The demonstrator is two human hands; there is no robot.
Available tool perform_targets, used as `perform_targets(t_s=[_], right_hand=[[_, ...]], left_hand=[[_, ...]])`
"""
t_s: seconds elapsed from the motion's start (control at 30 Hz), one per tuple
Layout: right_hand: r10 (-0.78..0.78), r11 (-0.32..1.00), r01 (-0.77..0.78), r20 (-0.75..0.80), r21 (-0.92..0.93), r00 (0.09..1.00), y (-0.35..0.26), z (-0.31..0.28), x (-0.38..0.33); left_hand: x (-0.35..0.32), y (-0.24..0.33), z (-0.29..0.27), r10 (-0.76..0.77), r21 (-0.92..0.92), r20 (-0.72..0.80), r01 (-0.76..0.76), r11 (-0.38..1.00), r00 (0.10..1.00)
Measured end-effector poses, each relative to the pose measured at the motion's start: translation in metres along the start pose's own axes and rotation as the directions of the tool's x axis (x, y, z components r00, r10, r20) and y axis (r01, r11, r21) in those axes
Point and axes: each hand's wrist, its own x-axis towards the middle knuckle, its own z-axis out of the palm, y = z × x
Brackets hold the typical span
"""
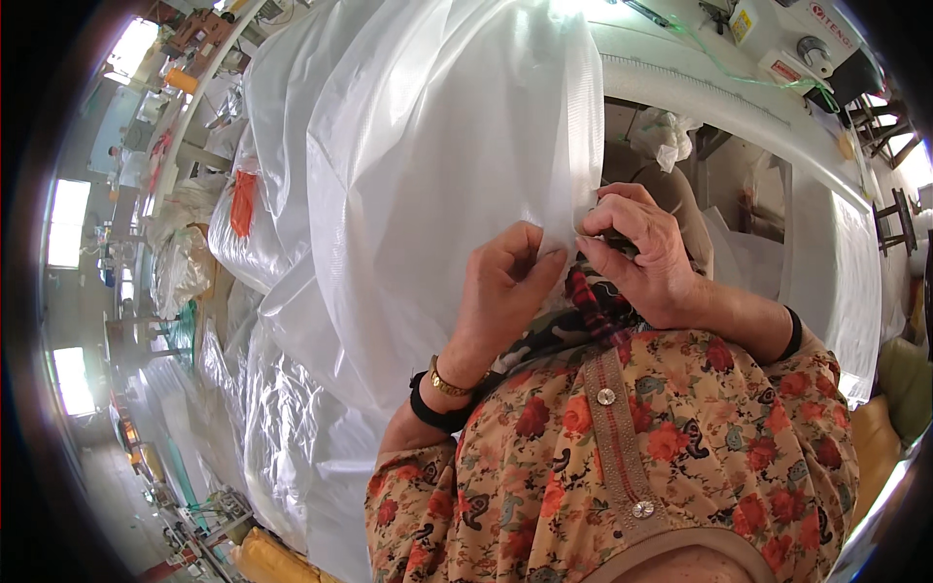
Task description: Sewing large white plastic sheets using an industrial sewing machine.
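A large sheet of white, translucent woven plastic (437, 146) hangs in folds down from the table in front of me. My left hand (507, 287) is closed, thumb against curled fingers, on the sheet's right edge close to my lap. Just right of it, my right hand (643, 243) is closed in a pinch, its fingertips at the same edge. Whether a thread or other small thing sits between the right fingertips is too small to tell. The two hands are a short way apart. A red and black checked cloth (588, 301) shows below them.
A white sewing machine (792, 49) with a green thread stands at the upper right on a pale worktable (671, 87). Heaped clear plastic (292, 418) lies to the left, near an orange-red strip (243, 202). A crumpled white bag (664, 134) sits beneath the table.
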Motion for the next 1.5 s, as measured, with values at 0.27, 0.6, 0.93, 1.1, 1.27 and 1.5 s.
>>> perform_targets(t_s=[0.27,0.6,0.93,1.1,1.27,1.5], right_hand=[[0.043,0.998,-0.041,0.036,-0.039,0.998,-0.003,0.001,-0.002],[0.027,0.996,-0.021,0.077,-0.086,0.997,-0.008,0.008,0.006],[-0.068,0.934,0.133,0.202,-0.331,0.977,-0.025,0.015,0.001],[-0.217,0.837,0.334,0.298,-0.433,0.93,-0.026,0.017,-0.002],[0.168,0.98,-0.157,-0.083,0.12,0.982,0.014,0.004,0.002],[0.617,0.655,-0.579,0.098,0.485,0.781,0.085,0.045,0.113]], left_hand=[[-0.006,-0.001,-0.004,0.001,-0.064,-0.01,-0.001,0.998,1.0],[-0.011,0.017,-0.005,0.211,0.277,0.005,-0.204,0.939,0.977],[-0.006,0.012,-0.014,-0.009,-0.025,-0.033,0.009,1.0,0.999],[-0.002,0.004,-0.009,-0.097,-0.336,-0.005,0.09,0.937,0.995],[0.001,0.015,-0.042,0.023,0.165,-0.234,0.016,0.986,0.972],[0.044,0.136,-0.087,0.36,0.636,-0.126,-0.204,0.744,0.924]])
